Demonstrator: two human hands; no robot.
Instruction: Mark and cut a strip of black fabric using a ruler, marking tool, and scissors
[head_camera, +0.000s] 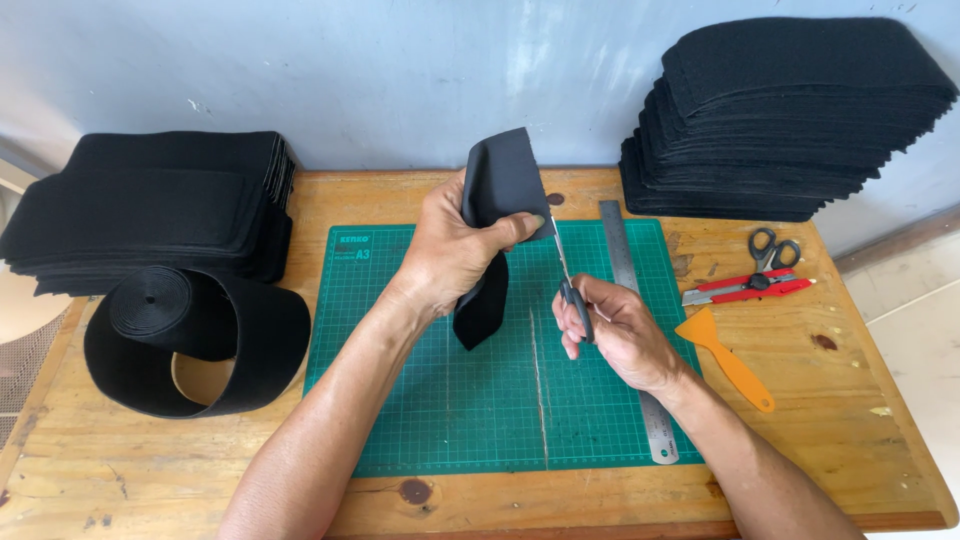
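Observation:
My left hand (455, 250) grips a folded strip of black fabric (500, 185) and holds it up above the green cutting mat (480, 420). The strip's lower end hangs below my palm. My right hand (610, 335) is shut on a pair of small scissors (568, 280), whose blades point up and meet the fabric's right edge by my left thumb.
A steel ruler (632, 300) lies along the mat's right side. To its right lie a red utility knife (745, 288), black scissors (774, 246) and an orange scraper (725, 355). Stacks of black pieces stand at back left (150, 205) and back right (790, 120). A black band roll (195, 335) sits at left.

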